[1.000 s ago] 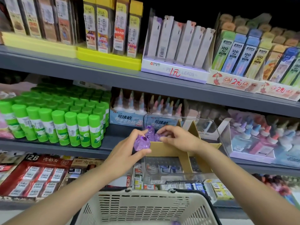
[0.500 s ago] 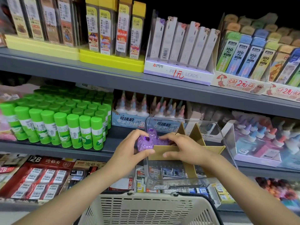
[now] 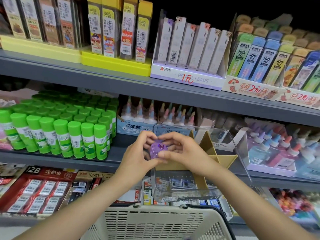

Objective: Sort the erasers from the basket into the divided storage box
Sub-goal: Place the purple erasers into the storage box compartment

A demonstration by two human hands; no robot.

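A clear plastic storage box [image 3: 230, 149] with tan cardboard dividers [image 3: 208, 148] stands on the middle shelf edge. Over its front left compartment my left hand [image 3: 136, 155] and my right hand [image 3: 180, 149] meet, both pinching purple translucent erasers [image 3: 158, 148] between fingers and thumbs. The fingers hide most of the erasers, so how many there are cannot be told. A beige slotted basket [image 3: 155, 224] sits directly below my forearms at the bottom of the view; its inside is out of sight.
Green glue sticks [image 3: 57, 130] fill the shelf to the left of the box. Liquid glue bottles [image 3: 277, 149] stand to the right and behind. Pencil lead boxes [image 3: 188, 49] line the upper shelf. Packaged erasers [image 3: 38, 191] lie on the lower shelf.
My hands drew closer together and now cup the purple erasers between them above the box's left compartment. The view has shifted slightly.
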